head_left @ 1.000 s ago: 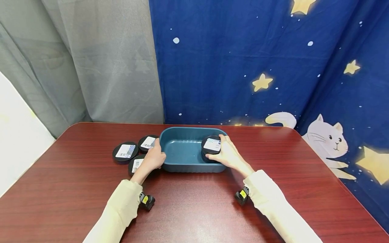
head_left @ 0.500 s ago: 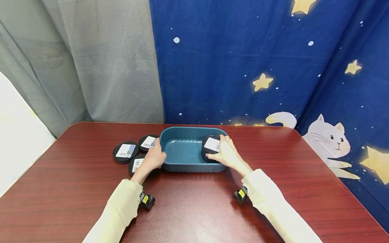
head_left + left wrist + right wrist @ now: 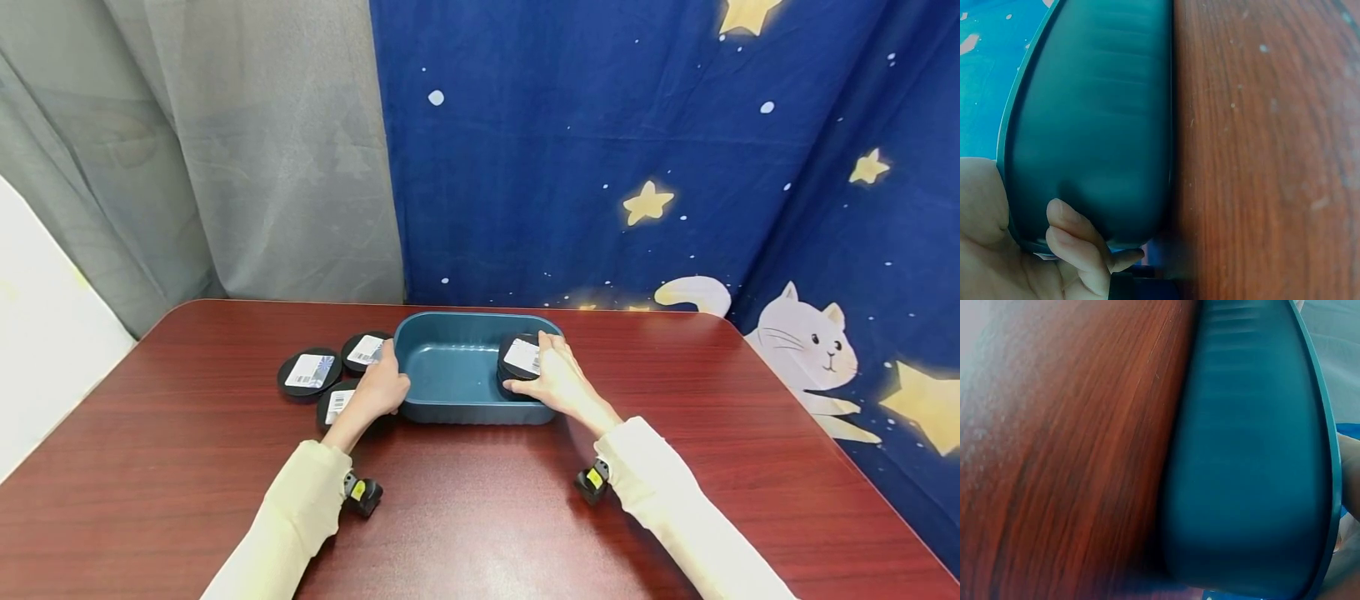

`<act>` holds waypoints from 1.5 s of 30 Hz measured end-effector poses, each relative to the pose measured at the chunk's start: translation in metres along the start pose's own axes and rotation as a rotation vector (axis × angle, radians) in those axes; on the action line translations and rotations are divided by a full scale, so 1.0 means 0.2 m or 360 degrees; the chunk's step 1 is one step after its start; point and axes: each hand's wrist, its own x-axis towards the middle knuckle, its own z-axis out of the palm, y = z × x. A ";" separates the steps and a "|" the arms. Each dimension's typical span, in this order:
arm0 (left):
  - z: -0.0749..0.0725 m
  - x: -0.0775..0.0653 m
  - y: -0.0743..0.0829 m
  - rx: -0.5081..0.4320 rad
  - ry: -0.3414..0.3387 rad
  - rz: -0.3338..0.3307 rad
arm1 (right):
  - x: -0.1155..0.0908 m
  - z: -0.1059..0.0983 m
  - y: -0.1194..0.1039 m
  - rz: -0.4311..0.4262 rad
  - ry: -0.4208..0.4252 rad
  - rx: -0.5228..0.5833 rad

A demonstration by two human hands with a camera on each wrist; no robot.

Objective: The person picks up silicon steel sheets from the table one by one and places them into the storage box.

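A teal rectangular bin (image 3: 457,412) stands on the table; its outer wall fills much of both wrist views. My left hand (image 3: 382,387) holds the bin's left end, and in the left wrist view its fingers (image 3: 1075,244) curl against the outer wall near the rim. Inside the bin at the right end is a round black container (image 3: 521,356) with a white label, seemingly stacked on another dark round one. My right hand (image 3: 562,382) reaches over the rim and grips it at its right side, thumb in front and fingers behind. The right wrist view hides most of that grip.
Left of the bin lie more round black containers with white labels: one far left (image 3: 309,373), one behind my left hand (image 3: 363,352), and one partly under my left wrist (image 3: 337,406). The reddish-brown table (image 3: 480,517) meets grey and blue curtains (image 3: 525,167) behind.
My right hand shifts very slightly left, covering a little more of the labelled top of the black container. The left hand and the bin stay in place.
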 end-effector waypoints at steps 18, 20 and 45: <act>-0.01 -0.01 0.01 0.0028 0.0004 0.0003 | -0.09 -0.13 0.06 0.0038 0.0092 0.0136; -0.01 -0.01 0.01 0.0036 0.0003 0.0001 | -0.09 -0.15 0.07 0.0099 0.0024 0.0141; -0.10 -0.05 -0.07 0.0047 0.0188 0.0253 | -0.12 -0.10 0.15 0.0250 -0.0324 0.0427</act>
